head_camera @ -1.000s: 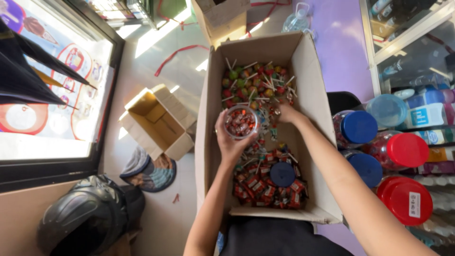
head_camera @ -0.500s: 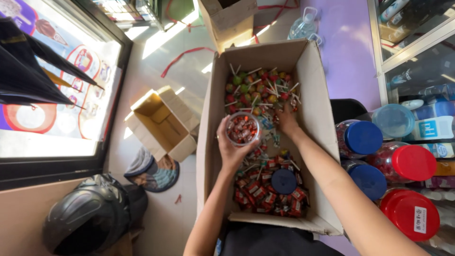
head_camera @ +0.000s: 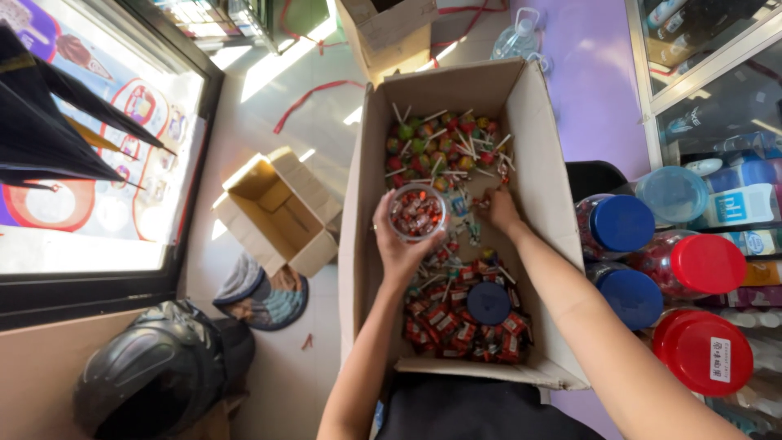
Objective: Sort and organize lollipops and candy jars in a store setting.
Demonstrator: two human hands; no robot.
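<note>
A large open cardboard box (head_camera: 538,147) stands on the floor below me. Its far end is full of lollipops (head_camera: 444,147) with white sticks. Its near end holds red wrapped candies (head_camera: 456,326) and a dark blue lid (head_camera: 489,303). My left hand (head_camera: 399,244) holds a clear round jar (head_camera: 416,213) filled with wrapped sweets over the box's middle. My right hand (head_camera: 501,210) reaches down among the lollipops just right of the jar, fingers curled on them.
A small open cardboard box (head_camera: 281,212) sits on the floor to the left. Near it lie a striped cloth (head_camera: 261,293) and a black helmet (head_camera: 151,375). Candy jars with blue lids (head_camera: 623,222) and red lids (head_camera: 705,265) stand at right by a glass cabinet (head_camera: 709,81).
My left hand with the jar has stayed over the middle of the box. My right hand has shifted slightly among the lollipops. The camera view has drifted a little.
</note>
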